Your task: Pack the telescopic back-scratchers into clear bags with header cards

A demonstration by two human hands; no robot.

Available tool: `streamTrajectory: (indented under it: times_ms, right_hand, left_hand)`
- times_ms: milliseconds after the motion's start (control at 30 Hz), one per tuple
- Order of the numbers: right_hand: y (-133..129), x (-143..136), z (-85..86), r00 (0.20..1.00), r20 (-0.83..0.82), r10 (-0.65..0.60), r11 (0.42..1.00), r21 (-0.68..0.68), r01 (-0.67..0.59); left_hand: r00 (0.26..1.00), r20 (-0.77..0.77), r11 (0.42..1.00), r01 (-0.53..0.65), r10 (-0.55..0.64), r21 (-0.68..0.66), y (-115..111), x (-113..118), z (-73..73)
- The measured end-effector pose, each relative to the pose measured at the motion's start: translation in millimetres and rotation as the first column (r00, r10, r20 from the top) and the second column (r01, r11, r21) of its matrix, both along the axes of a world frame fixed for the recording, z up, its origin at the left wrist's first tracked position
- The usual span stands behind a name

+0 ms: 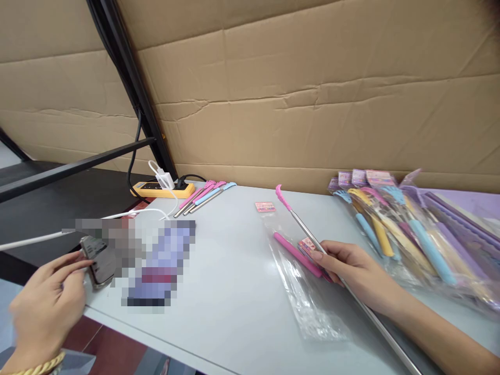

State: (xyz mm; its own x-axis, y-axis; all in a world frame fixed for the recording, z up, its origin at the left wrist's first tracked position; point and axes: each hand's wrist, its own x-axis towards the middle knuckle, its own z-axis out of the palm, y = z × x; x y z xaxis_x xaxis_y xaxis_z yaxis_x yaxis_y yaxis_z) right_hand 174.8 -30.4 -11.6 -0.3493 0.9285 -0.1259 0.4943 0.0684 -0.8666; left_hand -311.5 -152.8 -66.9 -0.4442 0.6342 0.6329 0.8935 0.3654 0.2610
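At the left, my left hand [50, 302] has its fingers closed on the near edge of a phone [102, 264], which is tilted at the table's edge. Part of the phone's surroundings is blurred out. My right hand [347, 268] grips the extended metal rod of a back scratcher [302, 225] with a pink claw end pointing away from me. Under that hand are a pink handle tube [292, 250] and a small printed card [307, 246], partly covered by the fingers. Beneath them lies a transparent plastic bag [300, 307] with a printed header [265, 207].
Several bagged back scratchers [406, 234] are piled at the right, beside a lilac bin [464, 208]. More pink and blue back scratchers [205, 198] lie at the back near a yellow power strip [162, 189]. A pixelated flat object [162, 265] rests left of centre. Cardboard [250, 104] stands behind the table.
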Motion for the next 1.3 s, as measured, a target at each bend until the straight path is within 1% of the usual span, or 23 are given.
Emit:
streamTrajectory:
  times_ms: [133,167,233,367,467,567,733,967,1133,1200,1300]
  right_hand:
    - [-1,-1,0.6,1.000,-0.002,0.007,1.000,0.004,-0.007]
    - [0,0,0.5,1.000,-0.003,0.005,1.000,0.012,-0.005]
    - [0,0,-0.2,1.000,-0.005,-0.005,1.000,0.030,0.005]
    - [0,0,-1.1,1.000,0.007,-0.012,0.999,0.031,0.012]
    - [0,0,-0.4,1.000,0.013,-0.005,1.000,0.014,0.004]
    - [0,0,0.3,1.000,0.007,-0.007,1.000,0.007,0.007]
    - [0,1,-0.6,1.000,-0.004,-0.006,1.000,0.020,0.006]
    - [1,3,-3.1,1.000,0.011,-0.002,1.000,0.013,0.002]
    - [3,5,-5.2,1.000,0.018,0.015,1.000,-0.004,-0.015]
    - [3,5,-5.3,1.000,0.021,0.020,1.000,-0.009,-0.019]
    - [2,4,-4.4,0.999,0.037,0.004,1.000,-0.002,-0.004]
  left_hand:
    - [0.996,0.084,0.990,0.054,-0.043,-0.131,7,9,16.7]
    - [0.994,0.096,0.988,0.063,-0.050,-0.140,8,11,19.4]
    - [0.993,0.110,0.992,0.047,-0.034,-0.121,8,13,22.0]
    - [0.989,0.142,0.993,-0.024,0.040,-0.112,6,10,20.3]
    - [0.992,0.125,0.993,0.024,-0.009,-0.116,7,4,19.7]
    - [0.989,0.135,0.984,0.081,-0.059,-0.159,10,-2,22.5]
    - [0.976,0.211,0.972,0.094,-0.048,-0.217,17,-3,26.0]
    - [0.989,0.111,0.947,0.128,-0.100,-0.293,20,-7,21.5]
    - [0.993,0.081,0.929,0.111,-0.088,-0.353,22,-10,21.4]
    - [0.993,0.080,0.929,0.106,-0.083,-0.355,22,-9,22.0]
    - [0.991,0.084,0.946,0.124,-0.103,-0.299,20,-7,22.4]
